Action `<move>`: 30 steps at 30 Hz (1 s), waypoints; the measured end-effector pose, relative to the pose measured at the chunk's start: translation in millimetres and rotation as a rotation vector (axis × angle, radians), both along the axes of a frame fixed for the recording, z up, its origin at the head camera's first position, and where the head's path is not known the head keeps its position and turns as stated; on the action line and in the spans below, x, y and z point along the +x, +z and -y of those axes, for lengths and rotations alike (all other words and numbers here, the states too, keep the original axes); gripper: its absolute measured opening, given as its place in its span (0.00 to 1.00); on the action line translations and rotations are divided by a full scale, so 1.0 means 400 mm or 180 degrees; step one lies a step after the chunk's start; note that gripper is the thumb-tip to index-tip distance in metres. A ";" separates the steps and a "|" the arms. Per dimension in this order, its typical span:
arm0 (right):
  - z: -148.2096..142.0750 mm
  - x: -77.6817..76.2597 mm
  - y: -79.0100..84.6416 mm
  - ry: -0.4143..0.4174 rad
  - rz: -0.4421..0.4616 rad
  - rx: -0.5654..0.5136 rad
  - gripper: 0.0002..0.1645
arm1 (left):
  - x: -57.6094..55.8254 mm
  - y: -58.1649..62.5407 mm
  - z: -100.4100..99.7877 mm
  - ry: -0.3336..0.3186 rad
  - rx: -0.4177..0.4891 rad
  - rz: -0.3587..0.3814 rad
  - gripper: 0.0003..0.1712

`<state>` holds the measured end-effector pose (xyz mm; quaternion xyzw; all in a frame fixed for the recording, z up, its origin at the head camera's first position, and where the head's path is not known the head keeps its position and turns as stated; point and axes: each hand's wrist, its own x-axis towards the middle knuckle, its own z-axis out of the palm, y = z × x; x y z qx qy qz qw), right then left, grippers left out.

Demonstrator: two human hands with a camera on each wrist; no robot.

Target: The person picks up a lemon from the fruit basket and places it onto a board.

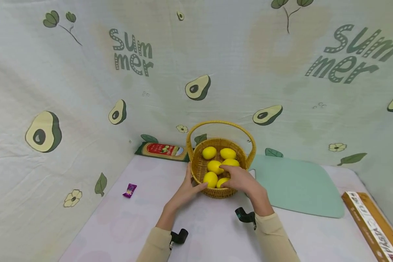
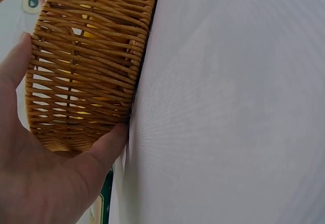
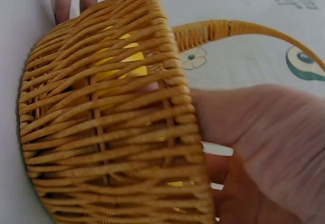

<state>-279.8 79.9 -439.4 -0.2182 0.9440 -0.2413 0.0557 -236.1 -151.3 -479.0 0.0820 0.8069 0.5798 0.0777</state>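
Note:
A wicker basket (image 1: 219,193) with a tall handle holds several yellow lemons (image 1: 209,153). My left hand (image 1: 186,191) grips the basket's left side; in the left wrist view its thumb (image 2: 109,145) lies low on the woven wall and a finger reaches the rim. Over the basket's front right rim, my right hand (image 1: 242,179) reaches inside, its fingers and thumb bent about a lemon (image 1: 222,182) near the front. Part of that lemon is hidden by the hand. Through the weave in the right wrist view, yellow fruit (image 3: 119,64) shows.
Left of the basket, a green and brown package (image 1: 163,150) lies along the back wall. A small purple packet (image 1: 129,190) is farther left. To the right lie a pale green mat (image 1: 301,189) and a long pasta box (image 1: 373,225). Avocado-print cloth covers the walls.

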 end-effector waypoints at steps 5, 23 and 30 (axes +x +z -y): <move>0.004 0.000 -0.002 -0.0019 0.0006 0.0183 0.33 | -0.016 -0.031 -0.004 0.0008 0.0069 -0.0006 0.63; 0.022 -0.016 0.003 0.0092 0.0042 0.0361 0.20 | -0.032 -0.071 -0.004 0.0161 -0.0015 -0.0120 0.62; 0.011 -0.027 -0.002 0.0113 0.0051 0.0266 0.22 | -0.036 -0.075 -0.006 0.0199 -0.0036 -0.0112 0.61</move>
